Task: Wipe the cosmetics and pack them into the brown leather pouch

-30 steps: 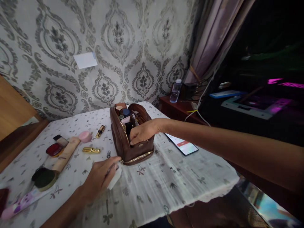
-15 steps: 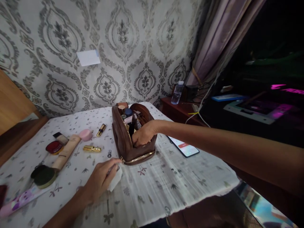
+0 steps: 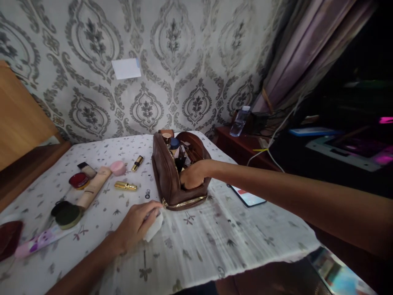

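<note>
A brown makeup bag (image 3: pixel 167 180) stands unzipped on the patterned tablecloth, with bottles, a blue-capped jar (image 3: pixel 174 143) and brushes (image 3: pixel 193 153) inside. My right hand (image 3: pixel 193 174) reaches down into its near end; the fingers are hidden, so what they touch cannot be seen. My left hand (image 3: pixel 138 223) rests on the cloth with a white tissue (image 3: pixel 153 227) tucked under its curled fingers. Its index fingertip meets the bag's lower front corner, by the gold zipper (image 3: pixel 187 203).
Left of the bag lie a gold lipstick (image 3: pixel 125 186), a black-and-gold tube (image 3: pixel 137 163), a pink round case (image 3: pixel 118 168), a beige tube (image 3: pixel 94 188), a red jar (image 3: pixel 79 180) and a dark green compact (image 3: pixel 68 215). A phone (image 3: pixel 250 198) lies on the right, near a water bottle (image 3: pixel 240 121).
The view has turned slightly left, so everything sits further right. My right hand has sunk a little deeper into the bag. My left hand keeps its place by the bag's corner.
</note>
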The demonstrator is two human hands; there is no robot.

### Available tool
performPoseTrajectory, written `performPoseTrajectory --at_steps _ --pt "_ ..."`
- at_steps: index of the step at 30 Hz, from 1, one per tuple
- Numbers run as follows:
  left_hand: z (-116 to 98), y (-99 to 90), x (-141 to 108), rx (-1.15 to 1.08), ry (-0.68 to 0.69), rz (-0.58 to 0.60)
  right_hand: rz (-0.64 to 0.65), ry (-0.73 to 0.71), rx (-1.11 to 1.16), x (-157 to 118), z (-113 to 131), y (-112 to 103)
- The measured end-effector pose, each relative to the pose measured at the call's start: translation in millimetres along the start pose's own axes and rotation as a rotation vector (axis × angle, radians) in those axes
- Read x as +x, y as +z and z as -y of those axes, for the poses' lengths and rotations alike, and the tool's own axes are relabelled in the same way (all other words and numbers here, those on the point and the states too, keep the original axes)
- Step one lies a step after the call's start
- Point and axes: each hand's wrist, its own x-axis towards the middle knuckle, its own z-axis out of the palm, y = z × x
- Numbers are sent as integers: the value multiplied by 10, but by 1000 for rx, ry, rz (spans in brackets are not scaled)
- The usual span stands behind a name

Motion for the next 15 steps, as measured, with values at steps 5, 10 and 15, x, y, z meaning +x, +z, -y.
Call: performPoseTrajectory --at_steps 5,10,15 --pt "23 -18 -10 -14 -11 -1 110 32 -37 58 -62 24" --pt "44 -49 -24 -5 -19 4 122 65 -52 99 -56 19" --pt "66 -72 -21 -30 -34 0 124 60 -22 31 -17 -43"
